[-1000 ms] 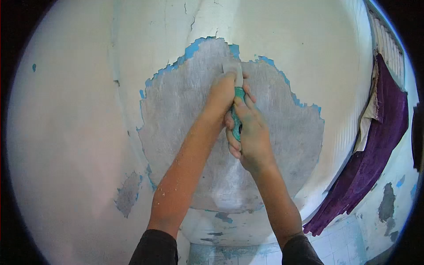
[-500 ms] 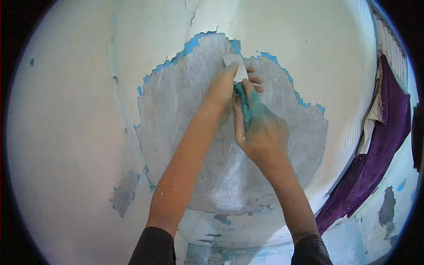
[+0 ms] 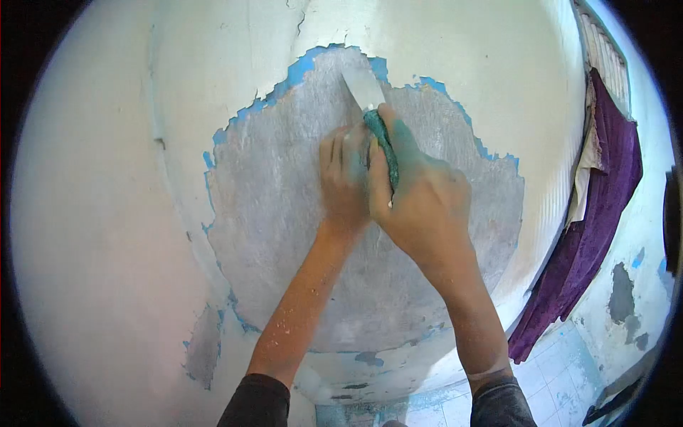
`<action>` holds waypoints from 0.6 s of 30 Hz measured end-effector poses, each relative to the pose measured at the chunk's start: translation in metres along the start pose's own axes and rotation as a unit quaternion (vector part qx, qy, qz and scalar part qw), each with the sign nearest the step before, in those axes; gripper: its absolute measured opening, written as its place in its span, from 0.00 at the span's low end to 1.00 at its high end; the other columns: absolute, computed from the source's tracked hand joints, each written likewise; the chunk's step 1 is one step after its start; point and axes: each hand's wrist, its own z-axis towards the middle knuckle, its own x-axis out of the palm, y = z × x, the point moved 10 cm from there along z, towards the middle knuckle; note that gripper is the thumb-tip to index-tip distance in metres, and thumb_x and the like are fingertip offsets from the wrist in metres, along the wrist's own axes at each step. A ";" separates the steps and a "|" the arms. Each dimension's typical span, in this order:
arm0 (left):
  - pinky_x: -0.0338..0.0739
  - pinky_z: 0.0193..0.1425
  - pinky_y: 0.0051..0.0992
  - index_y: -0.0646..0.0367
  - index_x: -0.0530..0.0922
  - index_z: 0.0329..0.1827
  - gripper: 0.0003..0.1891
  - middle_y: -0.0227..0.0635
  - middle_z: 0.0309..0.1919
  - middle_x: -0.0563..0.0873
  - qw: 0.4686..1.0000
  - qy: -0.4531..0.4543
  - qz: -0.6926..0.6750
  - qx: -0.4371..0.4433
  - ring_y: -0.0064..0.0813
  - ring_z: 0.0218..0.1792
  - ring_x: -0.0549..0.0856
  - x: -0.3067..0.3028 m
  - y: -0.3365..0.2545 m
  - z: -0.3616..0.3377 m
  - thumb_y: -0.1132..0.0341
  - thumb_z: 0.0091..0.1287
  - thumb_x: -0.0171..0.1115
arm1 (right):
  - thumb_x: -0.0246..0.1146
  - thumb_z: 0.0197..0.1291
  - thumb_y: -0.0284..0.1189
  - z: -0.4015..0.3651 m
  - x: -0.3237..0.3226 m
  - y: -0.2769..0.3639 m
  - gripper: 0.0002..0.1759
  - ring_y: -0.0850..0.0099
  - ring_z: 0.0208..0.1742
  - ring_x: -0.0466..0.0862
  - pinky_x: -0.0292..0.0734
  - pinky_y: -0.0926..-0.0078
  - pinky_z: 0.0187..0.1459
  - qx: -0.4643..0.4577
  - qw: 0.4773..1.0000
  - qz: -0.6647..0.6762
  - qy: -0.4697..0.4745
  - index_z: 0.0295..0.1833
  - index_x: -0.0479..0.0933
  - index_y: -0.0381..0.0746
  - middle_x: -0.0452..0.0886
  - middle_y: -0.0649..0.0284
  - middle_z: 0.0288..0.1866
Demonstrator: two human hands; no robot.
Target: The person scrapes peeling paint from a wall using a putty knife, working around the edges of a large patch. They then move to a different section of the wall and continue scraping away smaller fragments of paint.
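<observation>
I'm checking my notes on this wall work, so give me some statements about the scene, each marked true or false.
1. The right hand grips the green handle of the scraper. True.
2. The scraper's blade points down toward the person. False: it points up, toward the top of the bare grey patch.
3. Blue paint shows along the patch's upper edge. True.
4. The purple cloth hangs on the left of the view. False: it hangs on the right.
5. The left hand is well away from the handle. False: it is right beside it.
6. Both sleeves are dark. True.
</observation>
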 end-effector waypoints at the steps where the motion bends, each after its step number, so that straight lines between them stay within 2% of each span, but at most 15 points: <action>1: 0.74 0.54 0.41 0.67 0.74 0.54 0.16 0.48 0.46 0.81 1.000 -0.003 0.003 0.005 0.46 0.50 0.79 0.001 -0.002 0.001 0.69 0.65 0.60 | 0.57 0.66 0.35 -0.002 0.002 -0.001 0.25 0.62 0.20 0.84 0.77 0.67 0.25 0.007 0.999 -0.033 0.026 0.66 0.72 0.36 0.81 0.53 0.21; 3: 0.74 0.56 0.41 0.67 0.74 0.54 0.17 0.48 0.47 0.81 1.000 0.007 -0.023 -0.013 0.47 0.51 0.79 -0.004 -0.006 0.004 0.69 0.64 0.61 | 0.57 0.66 0.35 -0.015 0.000 -0.006 0.25 0.62 0.18 0.83 0.77 0.67 0.25 0.012 1.000 -0.016 0.012 0.66 0.72 0.36 0.81 0.53 0.20; 6: 0.74 0.56 0.42 0.66 0.74 0.54 0.17 0.47 0.47 0.81 1.000 0.009 -0.013 0.003 0.46 0.51 0.79 -0.001 -0.004 0.001 0.66 0.66 0.60 | 0.57 0.67 0.35 -0.003 -0.001 -0.002 0.25 0.62 0.17 0.82 0.76 0.67 0.24 0.001 1.000 -0.026 -0.007 0.66 0.72 0.36 0.81 0.53 0.20; 7: 0.74 0.55 0.42 0.65 0.74 0.55 0.17 0.47 0.47 0.81 0.998 0.005 0.031 0.054 0.46 0.51 0.79 0.001 -0.012 0.000 0.64 0.68 0.59 | 0.57 0.67 0.36 0.002 -0.003 0.000 0.25 0.62 0.16 0.81 0.76 0.67 0.24 -0.002 0.999 -0.034 -0.014 0.66 0.72 0.36 0.81 0.53 0.20; 10: 0.73 0.55 0.41 0.64 0.74 0.56 0.17 0.46 0.47 0.81 0.999 0.002 -0.035 -0.001 0.46 0.50 0.79 -0.002 -0.001 -0.001 0.64 0.68 0.59 | 0.57 0.67 0.35 -0.008 -0.006 -0.004 0.25 0.62 0.15 0.81 0.76 0.66 0.24 0.011 1.000 -0.009 0.007 0.66 0.73 0.37 0.80 0.54 0.19; 16: 0.73 0.56 0.41 0.63 0.74 0.56 0.18 0.45 0.47 0.82 0.999 -0.011 -0.035 0.016 0.44 0.49 0.79 0.000 -0.001 -0.001 0.64 0.67 0.59 | 0.58 0.67 0.35 0.001 -0.010 0.005 0.23 0.63 0.15 0.81 0.74 0.69 0.22 -0.017 0.997 -0.070 -0.016 0.63 0.75 0.35 0.79 0.55 0.17; 18: 0.73 0.54 0.39 0.62 0.74 0.54 0.15 0.44 0.46 0.82 0.998 -0.003 -0.060 -0.008 0.44 0.48 0.79 -0.003 0.001 -0.002 0.65 0.68 0.58 | 0.58 0.67 0.35 -0.009 -0.006 -0.001 0.22 0.63 0.17 0.82 0.75 0.69 0.24 0.012 0.999 -0.051 0.008 0.63 0.76 0.36 0.80 0.54 0.18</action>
